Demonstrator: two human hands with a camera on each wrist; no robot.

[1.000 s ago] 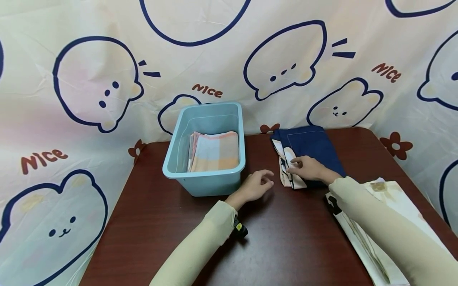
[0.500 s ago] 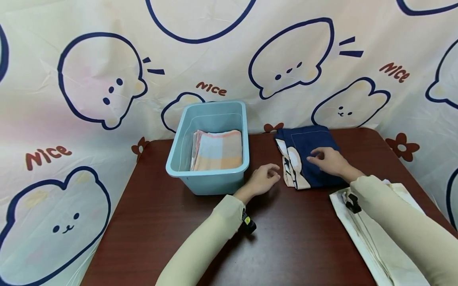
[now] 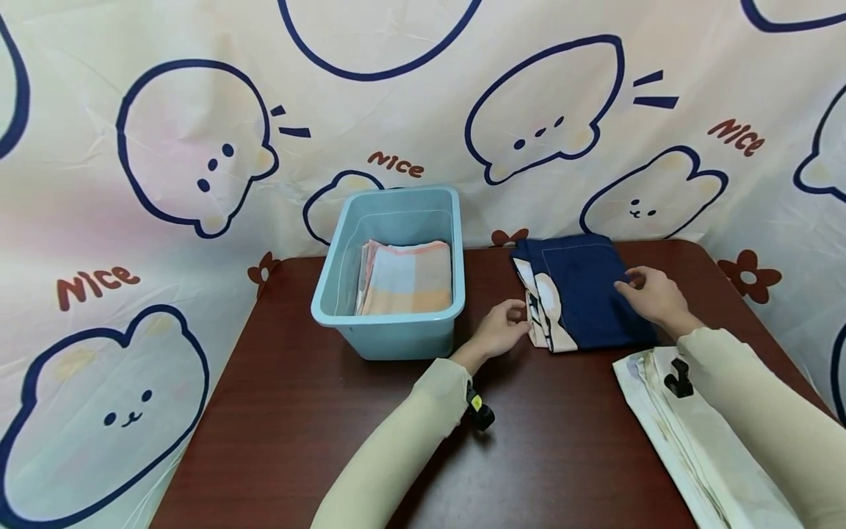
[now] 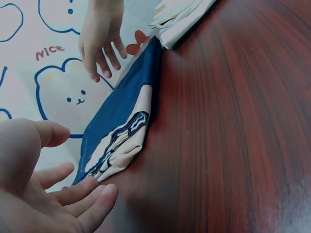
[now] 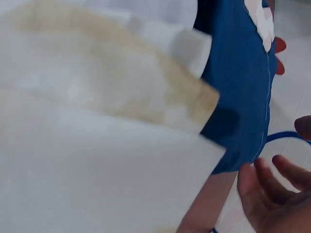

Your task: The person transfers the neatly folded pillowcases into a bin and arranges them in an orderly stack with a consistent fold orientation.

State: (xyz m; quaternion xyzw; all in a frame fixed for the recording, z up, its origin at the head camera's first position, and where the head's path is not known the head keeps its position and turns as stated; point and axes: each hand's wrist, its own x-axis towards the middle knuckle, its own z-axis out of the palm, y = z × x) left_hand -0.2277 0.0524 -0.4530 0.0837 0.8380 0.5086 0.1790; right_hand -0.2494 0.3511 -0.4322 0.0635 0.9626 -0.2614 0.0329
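Note:
A folded navy cloth with a cream patterned strip along its left side lies on the table, right of the blue bin. My left hand is beside its left edge, fingers loosely bent and holding nothing. In the left wrist view, that hand has its fingers spread near the layered end of the navy cloth. At the right edge of the cloth, my right hand hovers with relaxed fingers and no grip on it. The right wrist view has the right hand just off the navy cloth's edge.
A light blue bin holds folded checked cloths. A stack of folded white cloths lies at the right front, under my right forearm. A printed curtain hangs behind the dark wood table.
My right hand has moved off the patterned strip, rightward across the navy cloth to its right edge. My left hand has shifted slightly right, closer to the cloth.

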